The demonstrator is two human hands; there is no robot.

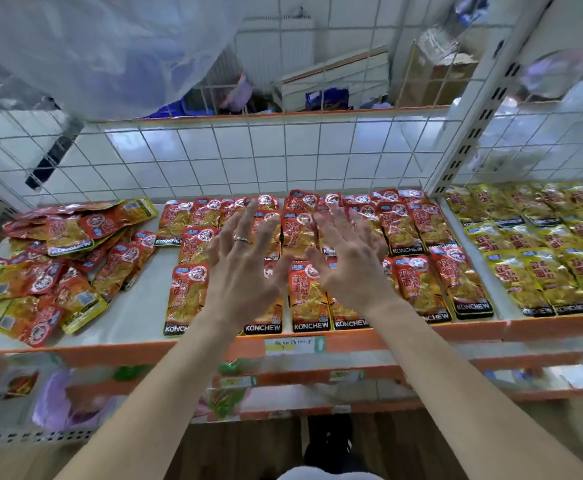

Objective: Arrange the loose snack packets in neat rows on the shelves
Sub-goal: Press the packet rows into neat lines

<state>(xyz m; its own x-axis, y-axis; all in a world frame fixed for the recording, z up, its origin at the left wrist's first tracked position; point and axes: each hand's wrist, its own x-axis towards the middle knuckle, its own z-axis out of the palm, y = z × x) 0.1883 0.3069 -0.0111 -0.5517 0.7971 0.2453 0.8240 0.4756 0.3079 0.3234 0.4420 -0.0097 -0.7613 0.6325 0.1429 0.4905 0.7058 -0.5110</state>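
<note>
Red snack packets [418, 278] lie in rows across the middle of the white shelf [137, 317]. A loose pile of the same red packets [61, 258] sprawls at the shelf's left end, some face down. My left hand [245, 258], a ring on one finger, hovers with spread fingers over the rows. My right hand [349, 254] is beside it, fingers also spread. Both hold nothing; whether their fingertips touch the packets below I cannot tell.
Yellow packets [539, 258] fill the neighbouring shelf bay to the right in rows, past a white upright post [470, 133]. A wire grid backs the shelf. The orange shelf edge [110, 351] runs along the front, with lower shelves beneath. Clear plastic sheeting [103, 50] hangs at top left.
</note>
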